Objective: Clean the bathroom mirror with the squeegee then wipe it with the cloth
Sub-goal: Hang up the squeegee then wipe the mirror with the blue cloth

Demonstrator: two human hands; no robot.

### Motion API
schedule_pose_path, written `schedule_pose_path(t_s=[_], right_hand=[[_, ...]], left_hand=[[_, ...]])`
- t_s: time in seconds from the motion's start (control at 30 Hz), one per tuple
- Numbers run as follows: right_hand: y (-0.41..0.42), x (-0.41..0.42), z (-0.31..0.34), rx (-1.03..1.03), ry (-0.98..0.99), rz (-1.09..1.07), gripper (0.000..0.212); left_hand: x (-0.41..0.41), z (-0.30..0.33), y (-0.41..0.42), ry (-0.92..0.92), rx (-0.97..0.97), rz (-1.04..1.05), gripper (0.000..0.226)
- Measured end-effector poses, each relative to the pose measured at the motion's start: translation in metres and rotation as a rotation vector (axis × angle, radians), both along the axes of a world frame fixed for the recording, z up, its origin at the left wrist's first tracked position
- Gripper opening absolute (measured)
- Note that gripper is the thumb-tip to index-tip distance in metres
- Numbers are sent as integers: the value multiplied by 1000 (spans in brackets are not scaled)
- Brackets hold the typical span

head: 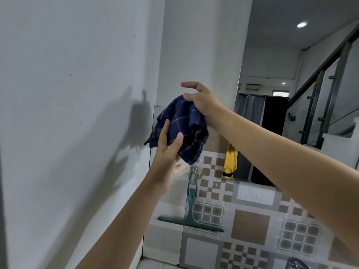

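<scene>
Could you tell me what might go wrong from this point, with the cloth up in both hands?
The right hand pinches the blue checked cloth only at its top, with the index finger lifted, so it could slip. The left hand merely touches its underside. The bunched cloth might smear the mirror rather than wipe it evenly. The hanging squeegee is directly below and could be knocked off its hook.

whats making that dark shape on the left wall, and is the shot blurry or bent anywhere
Head view: the dark shape on the white wall is the shadow of the left hand, right hand and cloth, cast leftward; a ceiling light glares in the mirror; wide-angle bending tilts the wall edges; the image is slightly soft, though the hanging squeegee reads clearly.
</scene>
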State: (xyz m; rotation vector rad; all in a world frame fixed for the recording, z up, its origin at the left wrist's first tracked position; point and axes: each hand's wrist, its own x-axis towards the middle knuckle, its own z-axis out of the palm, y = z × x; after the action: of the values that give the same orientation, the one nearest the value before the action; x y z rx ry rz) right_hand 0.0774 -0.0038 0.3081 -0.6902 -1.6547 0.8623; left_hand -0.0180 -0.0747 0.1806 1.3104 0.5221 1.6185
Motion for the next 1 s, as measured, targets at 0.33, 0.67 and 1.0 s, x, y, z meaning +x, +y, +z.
schedule_pose_path(t_s=[0.33,0.67,1.0], right_hand=[[-73,84,-42,-127,-111,-18,20],[-122,189,-69,56,-101,41,43],[-161,265,-85,218,-117,46,41]], left_hand=[[20,24,-59,-7,-73,23,30],[70,41,-89,598,51,566,38],[127,62,-126,834,368,631,26]])
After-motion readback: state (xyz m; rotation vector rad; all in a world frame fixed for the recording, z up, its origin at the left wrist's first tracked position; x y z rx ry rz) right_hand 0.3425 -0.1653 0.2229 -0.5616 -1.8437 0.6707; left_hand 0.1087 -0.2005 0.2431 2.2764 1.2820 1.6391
